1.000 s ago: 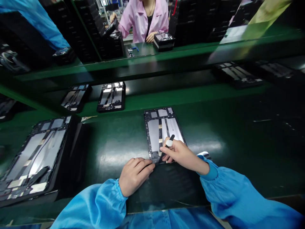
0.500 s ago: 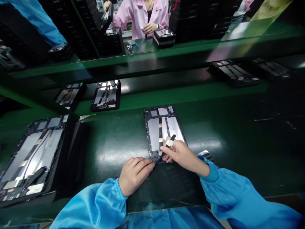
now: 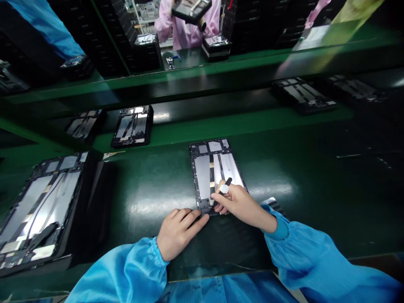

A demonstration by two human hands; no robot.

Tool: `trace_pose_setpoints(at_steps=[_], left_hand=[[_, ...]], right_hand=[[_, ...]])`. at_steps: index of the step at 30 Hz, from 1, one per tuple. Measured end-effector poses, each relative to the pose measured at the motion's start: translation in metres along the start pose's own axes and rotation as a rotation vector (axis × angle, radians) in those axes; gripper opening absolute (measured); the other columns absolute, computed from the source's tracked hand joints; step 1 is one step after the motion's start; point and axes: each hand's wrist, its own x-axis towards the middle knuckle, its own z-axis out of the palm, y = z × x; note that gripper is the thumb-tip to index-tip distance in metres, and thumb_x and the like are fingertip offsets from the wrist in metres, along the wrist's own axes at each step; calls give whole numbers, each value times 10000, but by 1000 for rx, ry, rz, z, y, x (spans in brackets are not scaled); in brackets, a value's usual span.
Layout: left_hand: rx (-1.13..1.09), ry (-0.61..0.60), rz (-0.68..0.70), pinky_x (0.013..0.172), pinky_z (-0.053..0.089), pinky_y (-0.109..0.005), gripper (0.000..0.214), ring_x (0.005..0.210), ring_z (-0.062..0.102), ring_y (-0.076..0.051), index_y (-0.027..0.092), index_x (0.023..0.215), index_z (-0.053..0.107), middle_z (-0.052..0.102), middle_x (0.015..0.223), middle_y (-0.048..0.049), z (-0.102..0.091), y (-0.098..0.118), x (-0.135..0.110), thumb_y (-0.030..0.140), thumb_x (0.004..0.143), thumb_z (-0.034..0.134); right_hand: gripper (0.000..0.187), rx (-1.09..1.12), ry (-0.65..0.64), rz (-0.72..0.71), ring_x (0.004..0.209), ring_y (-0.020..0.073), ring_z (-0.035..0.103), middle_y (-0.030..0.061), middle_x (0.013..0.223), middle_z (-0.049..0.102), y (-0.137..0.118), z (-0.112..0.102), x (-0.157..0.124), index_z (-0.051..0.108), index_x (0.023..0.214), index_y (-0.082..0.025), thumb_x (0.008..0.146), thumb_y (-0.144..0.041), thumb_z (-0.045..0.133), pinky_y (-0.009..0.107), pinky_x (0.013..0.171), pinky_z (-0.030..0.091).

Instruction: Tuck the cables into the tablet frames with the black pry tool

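Note:
An opened tablet [image 3: 202,172] lies flat on the green bench, its inner side up, showing silver panels and dark ribbon cables. My right hand [image 3: 235,202] is closed round a slim black stick-like tool [image 3: 229,182], with a white patch beside the fingers. The tool's lower end is mostly hidden by the fingers, over the tablet's near end. At the near left corner, my left hand [image 3: 179,231] lies with its fingers stretched out, fingertips touching the tablet's edge.
A stack topped by another opened tablet [image 3: 47,198] stands at my left. More tablets [image 3: 132,126] sit along the raised green strip behind, some at the right [image 3: 304,94]. Across the bench, a person in pink [image 3: 186,33] holds a tablet [image 3: 191,9] among tall black stacks.
My left thumb has stretched further right along the tablet's near edge. My right hand stays nearly still. Across the bench, the person in pink has swung a tablet over to the middle.

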Motion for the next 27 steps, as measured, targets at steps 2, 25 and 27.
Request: trace_pose_setpoints(at_steps=[2, 25, 27], left_hand=[[21, -12, 6, 716, 434, -306, 335, 924, 581, -186, 177, 1259, 581, 666, 1100, -76, -1, 1, 0, 127, 1024, 348], [101, -19, -6, 781, 454, -335, 385, 1009, 583, -229, 218, 1337, 541, 618, 1207, -115, 5, 4, 0, 122, 990, 405], [111, -23, -8, 790, 453, -337, 390, 1007, 581, -228, 220, 1342, 537, 612, 1215, -117, 5, 4, 0, 124, 987, 409]], right_hand=[[189, 15, 35, -4, 653, 211, 728, 5, 657, 660, 3, -4, -3, 563, 835, -206, 871, -384, 616, 266, 511, 580], [197, -142, 103, -125, 689, 217, 711, 3, 667, 651, 15, -18, -20, 576, 794, -214, 928, -358, 574, 283, 562, 527], [201, -148, 108, -134, 680, 213, 710, 5, 671, 656, 15, -18, -20, 582, 795, -213, 931, -360, 569, 281, 561, 527]])
